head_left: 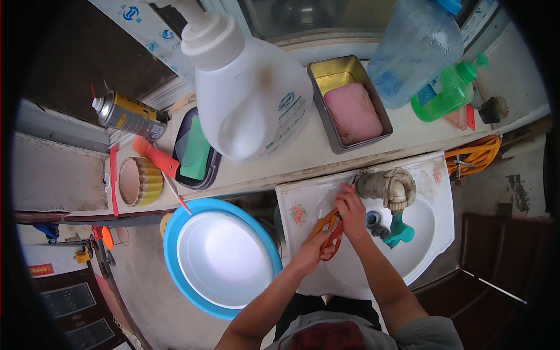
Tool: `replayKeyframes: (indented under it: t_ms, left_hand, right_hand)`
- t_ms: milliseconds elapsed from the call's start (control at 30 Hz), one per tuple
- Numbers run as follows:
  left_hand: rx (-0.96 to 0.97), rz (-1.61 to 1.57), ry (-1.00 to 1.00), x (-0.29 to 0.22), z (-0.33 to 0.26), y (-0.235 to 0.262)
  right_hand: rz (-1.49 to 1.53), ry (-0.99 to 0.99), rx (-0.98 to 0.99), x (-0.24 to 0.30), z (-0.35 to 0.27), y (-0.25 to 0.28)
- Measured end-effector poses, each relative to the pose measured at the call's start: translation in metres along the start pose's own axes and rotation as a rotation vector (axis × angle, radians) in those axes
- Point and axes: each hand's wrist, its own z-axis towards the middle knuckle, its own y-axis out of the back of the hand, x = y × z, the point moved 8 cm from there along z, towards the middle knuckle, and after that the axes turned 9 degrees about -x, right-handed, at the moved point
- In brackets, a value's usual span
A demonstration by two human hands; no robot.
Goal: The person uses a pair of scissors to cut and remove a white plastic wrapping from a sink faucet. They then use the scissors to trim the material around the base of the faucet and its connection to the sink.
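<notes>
Two hands meet on one pair of orange-handled scissors (331, 233) over the white sink (434, 233). I judge the scissors light, stiff, probably wet and slippery; the handle loops are the safe grip. My left hand (312, 251) is closed around the handles from 7 o'clock; my right hand (352, 211) sits at their 1 o'clock, fingers curled, though I can't tell if it grips. At 3 o'clock hangs the tap (392, 189), and at 9 o'clock the blue basin (175, 233).
</notes>
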Motion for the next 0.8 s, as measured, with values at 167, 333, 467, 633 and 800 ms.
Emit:
replayKeyframes:
  t_ms: [167,333,467,633,800]
  left_hand:
    - [-0.065,-0.074,-0.032,-0.003,-0.003,-0.009]
    - [-0.211,-0.100,-0.021,-0.020,-0.028,0.010]
    - [-0.169,-0.002,0.041,-0.008,-0.022,0.015]
    - [-0.221,0.077,-0.041,-0.006,-0.021,-0.001]
    - [-0.135,0.137,-0.012,-0.001,-0.007,-0.017]
  right_hand:
    - [0.105,-0.014,0.046,-0.001,0.010,-0.011]
    - [0.273,-0.088,0.018,0.026,0.017,-0.031]
    - [0.235,-0.040,0.074,0.028,0.012,-0.036]
    - [0.239,-0.086,0.047,0.012,0.002,-0.027]
    - [0.078,-0.101,-0.064,-0.005,0.004,-0.008]
